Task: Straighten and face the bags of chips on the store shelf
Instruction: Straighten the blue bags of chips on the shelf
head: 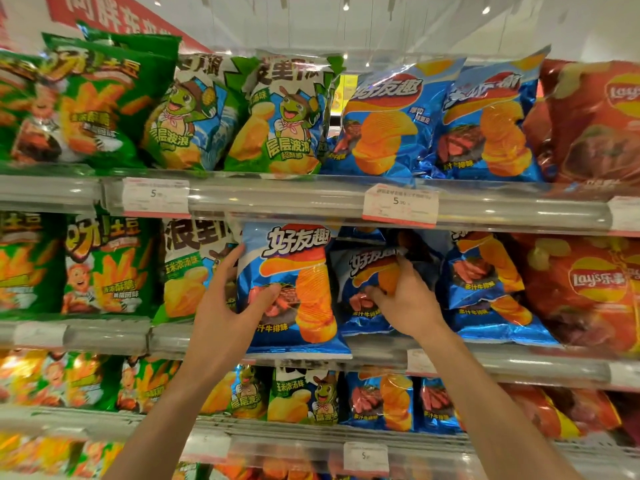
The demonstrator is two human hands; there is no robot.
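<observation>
Bags of chips fill every tier of the clear-fronted store shelving, and the work is on the second shelf from the top (346, 348). At the far left the green foil bags with orange fry pictures (107, 268) stand upright, the outermost cut off by the edge of view. Next to them a white-and-green bag with a cartoon turtle (194, 271) is partly hidden behind the person's left hand (228, 299). That hand is clamped on a glossy blue bag printed with ridged orange chips and a steak (294, 289): the thumb lies across the steak picture, the fingers wrap the bag's left edge. This bag faces forward, roughly upright, its bottom seam hanging over the shelf's front rail. Just beside it, the right hand (405, 299) grips a second blue bag of the same kind (363, 271), which sits lower and further back, crumpled, its top folded over in shadow; the fingers press into its face and cover much of the print. Right of that, a third blue bag (491, 289) leans with its top hidden under the shelf above. Further right, red Lay's bags (588, 289) run out of frame. The white price tag (400, 204) above shows a 5; its smaller print is too blurred to read. The lower shelves are soft and hard to make out.
</observation>
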